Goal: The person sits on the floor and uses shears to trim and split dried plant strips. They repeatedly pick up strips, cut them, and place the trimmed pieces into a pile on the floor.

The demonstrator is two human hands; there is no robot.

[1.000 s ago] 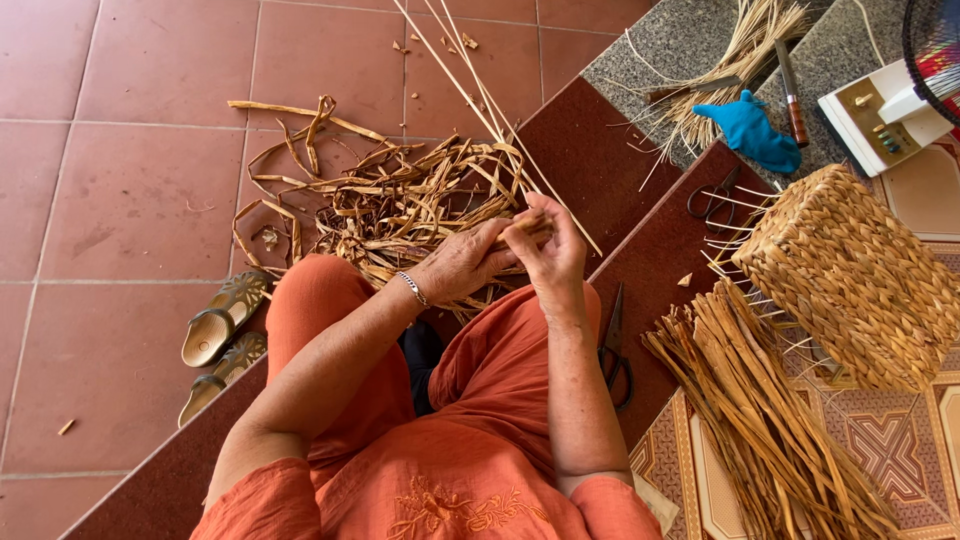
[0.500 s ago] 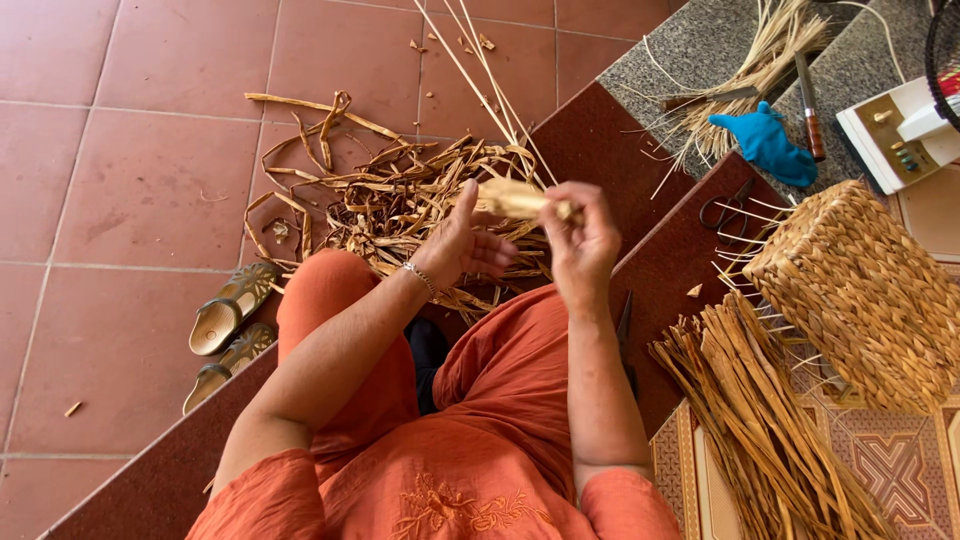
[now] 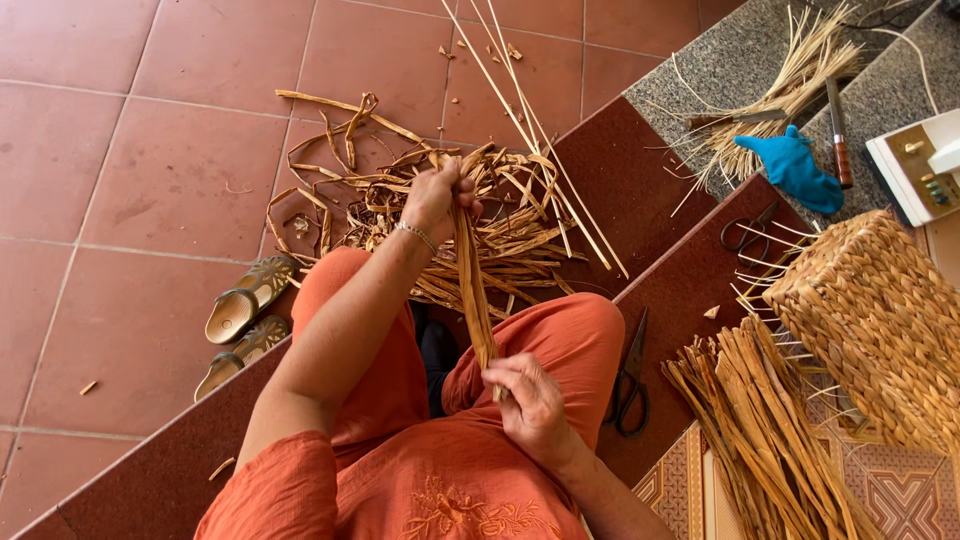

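Home craft spot on tiled steps, set up for basket weaving: terracotta floor tiles (image 3: 120, 180) w/ a pile of dried fibre scraps (image 3: 480, 230), a half-woven basket (image 3: 880, 330) beside a bundle of dried strips (image 3: 770, 430), scissors (image 3: 630, 380) on the dark red step (image 3: 640, 180), sandals (image 3: 245, 325) left on the floor nearby.

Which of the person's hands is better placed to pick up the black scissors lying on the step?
Probably the right hand: it grips the lower end of the dried strip near the lap, close to the black scissors. The left hand is stretched out over the scrap pile, farther away.
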